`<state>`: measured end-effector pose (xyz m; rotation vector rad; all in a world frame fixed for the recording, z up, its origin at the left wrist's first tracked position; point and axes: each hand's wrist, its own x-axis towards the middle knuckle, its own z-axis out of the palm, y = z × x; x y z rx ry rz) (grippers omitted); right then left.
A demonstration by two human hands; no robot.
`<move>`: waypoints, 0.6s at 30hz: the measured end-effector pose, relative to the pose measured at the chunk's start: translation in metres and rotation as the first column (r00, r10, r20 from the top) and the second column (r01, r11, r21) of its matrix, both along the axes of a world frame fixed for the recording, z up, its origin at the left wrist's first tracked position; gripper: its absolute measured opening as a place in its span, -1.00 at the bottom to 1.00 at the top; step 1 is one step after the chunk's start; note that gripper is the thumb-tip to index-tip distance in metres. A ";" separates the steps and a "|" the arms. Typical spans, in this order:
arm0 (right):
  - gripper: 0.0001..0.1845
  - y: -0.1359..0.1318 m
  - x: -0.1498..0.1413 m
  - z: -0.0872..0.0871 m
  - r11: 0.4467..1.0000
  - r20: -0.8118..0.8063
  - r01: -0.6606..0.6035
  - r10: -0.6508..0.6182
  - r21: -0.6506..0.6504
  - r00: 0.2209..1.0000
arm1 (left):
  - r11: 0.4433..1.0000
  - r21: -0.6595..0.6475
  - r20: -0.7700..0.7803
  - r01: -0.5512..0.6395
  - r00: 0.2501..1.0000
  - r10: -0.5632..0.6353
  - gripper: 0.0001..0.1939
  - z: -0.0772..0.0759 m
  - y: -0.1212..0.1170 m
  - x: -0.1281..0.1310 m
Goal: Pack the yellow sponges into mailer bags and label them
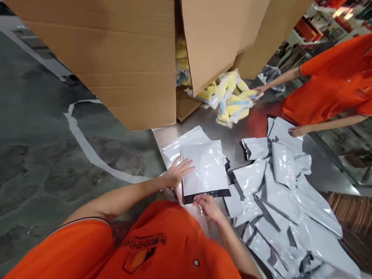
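A white plastic mailing bag (203,166) with a black strip along its near edge lies flat before me, on top of more white bags (190,135). Fingers spread, my left hand (176,175) rests at the bag's left side. My right hand (207,205) is closed in a pinch at the black near edge of the same bag. What its fingertips touch beneath the edge is hidden.
Filled white bags (279,186) are heaped on the metal table (316,159) to my right. Yellow items in clear wrap (235,100) lie by a big cardboard box (130,58). Across the table, a co-worker in orange (334,81) touches the wrapped items and a white bag.
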<state>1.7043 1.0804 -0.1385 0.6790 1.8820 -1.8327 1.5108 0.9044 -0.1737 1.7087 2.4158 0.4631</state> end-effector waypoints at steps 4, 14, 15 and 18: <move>-0.61 0.050 0.019 0.020 0.977 -0.044 0.107 -0.101 0.185 0.994 | 0.972 -0.034 0.026 0.231 0.973 -0.231 -0.23 -0.043 -0.010 0.013; -0.42 0.132 -0.064 -0.034 0.740 -0.096 0.244 -0.237 0.626 0.967 | 0.975 -0.041 0.267 0.217 0.943 -0.198 -0.53 -0.060 -0.025 0.008; -0.40 0.131 -0.055 -0.034 0.770 -0.117 0.250 -0.225 0.587 0.967 | 0.987 -0.026 0.377 0.162 0.915 -0.140 -0.59 -0.057 -0.028 0.005; -0.42 0.125 -0.020 -0.020 0.890 -0.163 0.254 -0.206 0.378 0.965 | 0.989 -0.020 0.706 -0.149 0.698 0.119 -0.59 -0.049 -0.035 -0.003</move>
